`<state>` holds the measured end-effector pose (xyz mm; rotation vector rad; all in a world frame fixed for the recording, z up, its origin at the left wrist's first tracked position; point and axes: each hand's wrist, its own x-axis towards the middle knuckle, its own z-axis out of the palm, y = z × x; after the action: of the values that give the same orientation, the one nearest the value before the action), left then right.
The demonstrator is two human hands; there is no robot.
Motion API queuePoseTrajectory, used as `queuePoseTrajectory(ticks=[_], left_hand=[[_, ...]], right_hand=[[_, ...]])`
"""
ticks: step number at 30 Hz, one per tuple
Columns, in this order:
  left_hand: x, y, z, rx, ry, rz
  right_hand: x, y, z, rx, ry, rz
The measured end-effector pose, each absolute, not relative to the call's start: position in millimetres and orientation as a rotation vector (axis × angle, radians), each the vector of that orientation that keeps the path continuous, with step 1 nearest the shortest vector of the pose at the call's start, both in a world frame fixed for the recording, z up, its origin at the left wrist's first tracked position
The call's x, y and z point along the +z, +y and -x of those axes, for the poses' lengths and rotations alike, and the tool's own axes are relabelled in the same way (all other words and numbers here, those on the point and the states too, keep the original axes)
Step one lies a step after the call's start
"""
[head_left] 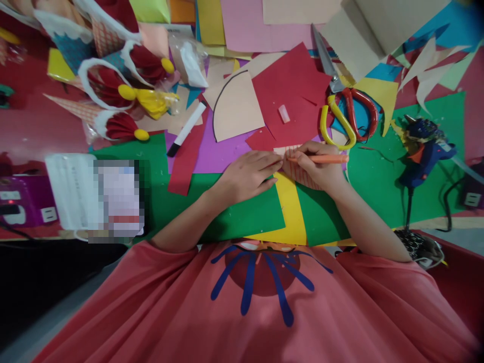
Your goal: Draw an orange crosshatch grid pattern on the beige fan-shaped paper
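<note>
My right hand [321, 164] grips an orange marker [328, 159], its tip down at a peach paper piece [302, 174] striped with orange lines. My left hand [251, 174] lies flat, fingers stretched out, with the fingertips at the left edge of that striped piece. Part of the piece is hidden under my right hand. Beyond the hands lies a peach paper fan shape [240, 108] with a black curved outline. Beside it is red paper [289, 91] with a small pink eraser-like block [283, 114] on top.
Scissors [342, 101] with red and yellow handles lie beyond my right hand. A blue glue gun [425, 151] rests at the right. A black-capped white marker [187, 128], several paper cones with red pleats [121, 126], a face mask [71, 191] and a phone [121, 196] are at the left.
</note>
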<state>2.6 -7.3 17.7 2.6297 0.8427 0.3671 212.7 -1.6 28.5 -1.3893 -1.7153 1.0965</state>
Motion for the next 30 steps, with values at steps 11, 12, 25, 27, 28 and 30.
queuePoseTrajectory(ticks=[11, 12, 25, 27, 28, 30], left_hand=[[18.1, -7.1, -2.6, 0.368, 0.853, -2.63], [18.3, -7.2, -2.6, 0.361, 0.853, -2.628], [17.2, -7.1, -2.1, 0.433, 0.831, -2.685], [17.4, -7.0, -2.0, 0.419, 0.828, -2.685], [17.5, -6.9, -2.0, 0.417, 0.828, -2.687], [17.7, -6.9, -2.1, 0.419, 0.829, -2.694]], right_hand=[[31.1, -2.2, -210.3, 1.157, -1.652, 1.389], [30.8, -2.5, -210.6, 1.149, -1.66, 1.386], [32.6, -4.4, -209.1, 1.206, -1.656, 1.41], [32.1, -4.5, -209.6, 1.221, -1.669, 1.418], [32.0, -4.5, -209.9, 1.239, -1.679, 1.424], [31.9, -4.7, -210.4, 1.274, -1.699, 1.435]])
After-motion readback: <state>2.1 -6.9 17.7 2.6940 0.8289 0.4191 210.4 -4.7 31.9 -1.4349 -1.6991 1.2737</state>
